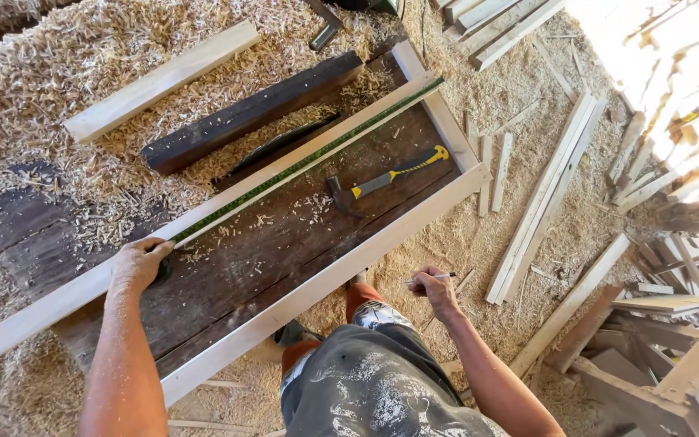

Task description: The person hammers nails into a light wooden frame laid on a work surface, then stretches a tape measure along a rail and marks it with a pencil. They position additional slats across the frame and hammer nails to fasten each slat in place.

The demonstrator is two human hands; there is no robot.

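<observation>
My left hand presses down on the case of a green tape measure stretched along a long pale wooden rail. That rail is one side of a pale frame lying on a dark workbench top. My right hand hangs off the bench's near side above the shavings, holding a thin pencil. A hammer with a yellow and black grip lies inside the frame.
A dark plank and a pale board lie on shavings at the back. Loose pale slats lie on the sawdust floor to the right, and stacked offcuts fill the right corner. My knee touches the bench edge.
</observation>
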